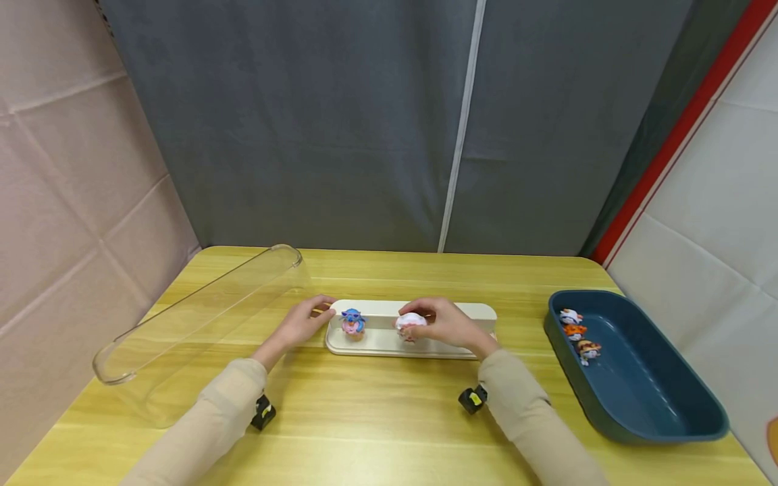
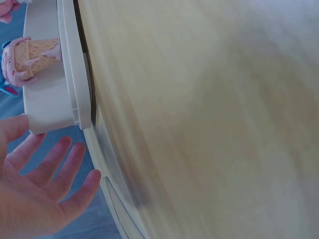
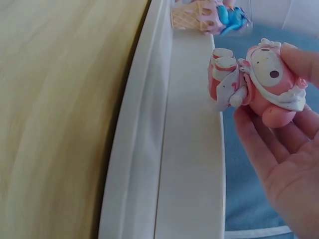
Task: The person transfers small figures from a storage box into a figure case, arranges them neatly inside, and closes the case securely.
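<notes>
My right hand (image 1: 444, 324) grips a pink-and-white figurine (image 3: 264, 82) between thumb and fingers, above the middle of a white display base (image 1: 379, 347). In the right wrist view its small feet point toward the base. A figurine with a blue character on a pink-topped ice-cream cone (image 1: 353, 325) stands near the left end of the base. My left hand (image 1: 302, 322) is at that left end, fingers spread and loosely bent, the nearest fingertips at the edge of the base. In the left wrist view the cone figurine (image 2: 35, 57) shows beside that hand.
A clear plastic cover (image 1: 200, 324) lies slanted on the wooden table (image 1: 377, 418) at the left. On the right, a dark blue tub (image 1: 644, 378) holds several small figurines (image 1: 574, 332) along its left side. A grey curtain (image 1: 304, 135) hangs behind the table.
</notes>
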A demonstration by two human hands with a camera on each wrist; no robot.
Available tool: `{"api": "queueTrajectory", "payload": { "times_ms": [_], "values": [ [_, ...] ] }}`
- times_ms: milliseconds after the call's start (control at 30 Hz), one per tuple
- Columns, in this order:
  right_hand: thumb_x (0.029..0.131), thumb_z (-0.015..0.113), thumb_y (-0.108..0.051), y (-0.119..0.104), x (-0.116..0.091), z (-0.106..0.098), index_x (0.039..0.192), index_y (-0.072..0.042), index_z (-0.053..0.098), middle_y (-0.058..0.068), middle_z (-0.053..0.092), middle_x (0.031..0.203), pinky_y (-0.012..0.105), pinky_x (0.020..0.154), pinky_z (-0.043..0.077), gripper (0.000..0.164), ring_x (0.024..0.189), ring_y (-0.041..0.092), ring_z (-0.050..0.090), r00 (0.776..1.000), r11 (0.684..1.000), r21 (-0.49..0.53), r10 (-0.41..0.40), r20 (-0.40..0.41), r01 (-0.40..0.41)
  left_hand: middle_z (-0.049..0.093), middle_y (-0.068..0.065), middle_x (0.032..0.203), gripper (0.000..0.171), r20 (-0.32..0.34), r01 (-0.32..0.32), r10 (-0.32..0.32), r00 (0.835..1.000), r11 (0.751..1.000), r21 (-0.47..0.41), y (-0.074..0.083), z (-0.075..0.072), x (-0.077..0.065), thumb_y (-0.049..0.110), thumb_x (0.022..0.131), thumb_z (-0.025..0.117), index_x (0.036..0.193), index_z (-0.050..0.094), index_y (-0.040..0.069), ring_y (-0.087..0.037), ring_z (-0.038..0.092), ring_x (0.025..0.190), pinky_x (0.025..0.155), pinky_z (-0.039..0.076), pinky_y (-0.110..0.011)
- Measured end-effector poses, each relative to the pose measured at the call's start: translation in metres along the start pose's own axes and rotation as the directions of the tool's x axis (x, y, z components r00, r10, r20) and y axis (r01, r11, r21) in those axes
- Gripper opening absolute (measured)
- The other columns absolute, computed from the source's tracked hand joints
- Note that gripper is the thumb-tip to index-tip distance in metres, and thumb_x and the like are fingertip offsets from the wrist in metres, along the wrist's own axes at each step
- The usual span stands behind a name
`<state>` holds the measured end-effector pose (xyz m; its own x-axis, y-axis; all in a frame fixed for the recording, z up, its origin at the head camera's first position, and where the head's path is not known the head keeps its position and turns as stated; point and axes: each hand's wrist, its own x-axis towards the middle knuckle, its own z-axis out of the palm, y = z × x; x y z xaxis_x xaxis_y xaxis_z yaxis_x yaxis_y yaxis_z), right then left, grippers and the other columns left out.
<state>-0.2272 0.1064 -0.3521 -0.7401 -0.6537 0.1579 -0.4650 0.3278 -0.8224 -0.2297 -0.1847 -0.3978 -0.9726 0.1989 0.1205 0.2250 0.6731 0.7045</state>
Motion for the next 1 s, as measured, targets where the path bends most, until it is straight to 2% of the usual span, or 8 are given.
{"api": "queueTrajectory", "payload": {
  "times_ms": [167,433,567,800,1000],
  "values": [
    [0.078,0.066,-0.004,-0.008,0.006,0.009,0.106,0.004,0.059,0.012,0.058,0.1,0.036,0.078,0.044,0.03,0.086,0.022,0.051,1.0,1.0,0.013,0.006,0.004,-0.006,0.057,-0.017,0.105,0.027,0.003,0.017,-0.017,1.0,1.0,-0.007,-0.001,0.001,0.0,0.016,0.09,0.051,0.114,0.055,0.003,-0.032,0.054,0.094,0.082,0.043,-0.042],
    [0.076,0.07,-0.018,0.023,0.023,0.023,0.106,-0.009,0.061,-0.001,0.059,0.099,0.026,0.074,0.044,0.033,0.084,0.012,0.051,1.0,0.999,-0.041,0.008,-0.008,-0.009,0.057,-0.017,0.106,0.027,0.002,0.027,-0.027,1.0,1.0,-0.015,-0.002,0.001,0.0,0.017,0.09,0.051,0.114,0.055,0.004,-0.032,0.054,0.094,0.082,0.042,-0.043],
    [0.076,0.071,-0.017,0.026,0.026,0.027,0.106,-0.008,0.062,-0.001,0.06,0.097,0.026,0.074,0.045,0.033,0.083,0.012,0.053,1.0,0.999,-0.039,-0.026,-0.004,0.026,0.057,-0.017,0.106,0.028,0.005,0.026,-0.026,1.0,0.999,-0.02,-0.002,0.001,0.0,0.017,0.091,0.051,0.115,0.054,0.004,-0.032,0.054,0.094,0.083,0.042,-0.044],
    [0.076,0.071,-0.016,0.027,0.028,0.033,0.105,-0.01,0.062,-0.004,0.059,0.096,0.025,0.074,0.045,0.032,0.083,0.01,0.052,1.0,0.997,-0.074,-0.017,-0.014,0.015,0.056,-0.017,0.106,0.028,0.006,0.024,-0.024,1.0,1.0,-0.018,-0.003,0.001,0.001,0.018,0.091,0.051,0.115,0.054,0.004,-0.032,0.054,0.095,0.083,0.042,-0.043],
    [0.074,0.072,-0.015,0.026,0.028,0.038,0.104,-0.01,0.062,-0.005,0.059,0.097,0.026,0.076,0.043,0.031,0.084,0.009,0.052,0.998,0.989,-0.133,-0.062,-0.027,0.058,0.056,-0.018,0.106,0.028,0.006,0.019,-0.019,1.0,1.0,-0.019,-0.003,0.001,0.001,0.018,0.091,0.051,0.115,0.054,0.004,-0.033,0.054,0.095,0.083,0.042,-0.043]
  ]
}}
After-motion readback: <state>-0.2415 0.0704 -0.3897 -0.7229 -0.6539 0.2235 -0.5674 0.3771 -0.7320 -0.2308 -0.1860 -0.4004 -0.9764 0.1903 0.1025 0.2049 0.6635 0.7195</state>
